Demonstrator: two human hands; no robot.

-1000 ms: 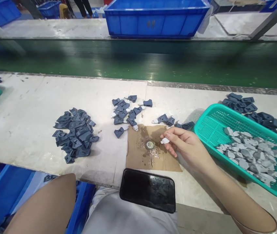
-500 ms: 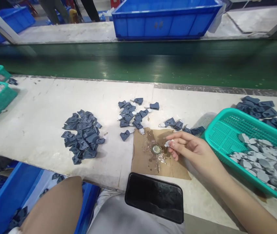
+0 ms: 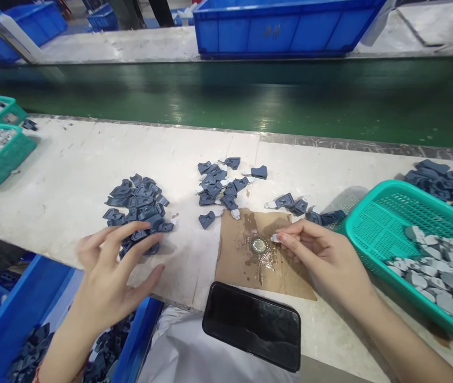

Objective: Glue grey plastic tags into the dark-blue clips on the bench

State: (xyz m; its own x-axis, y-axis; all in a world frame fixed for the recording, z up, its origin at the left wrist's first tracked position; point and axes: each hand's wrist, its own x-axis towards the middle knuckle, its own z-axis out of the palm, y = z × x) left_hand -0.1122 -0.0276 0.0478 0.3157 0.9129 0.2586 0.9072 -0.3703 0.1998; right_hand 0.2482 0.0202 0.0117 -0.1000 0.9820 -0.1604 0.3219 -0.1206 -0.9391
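Note:
My left hand (image 3: 116, 266) hovers with fingers spread at the near side of a pile of dark blue-grey plastic parts (image 3: 140, 205); nothing shows in its grasp. Between thumb and fingertips, my right hand (image 3: 318, 247) pinches a small light-grey plastic piece (image 3: 275, 238), mostly hidden by the fingers. That hand is over the right part of a brown cardboard sheet (image 3: 234, 260). On the sheet, left of the fingertips, is a small round dish (image 3: 258, 245) with wet splashes around it. Beyond the cardboard lie several dark parts with light-grey pieces attached (image 3: 214, 183).
A green basket (image 3: 364, 213) of light-grey pieces stands at right, with dark parts (image 3: 442, 178) behind it. A black phone (image 3: 252, 325) lies at the near edge. Blue bins (image 3: 290, 32) stand beyond the green belt (image 3: 210, 90); another blue bin (image 3: 46, 287) is below left.
My left hand has come up from below the table edge to the dark pile and is spread. My right hand still pinches the light-grey piece, close to the round dish. The view has shifted slightly.

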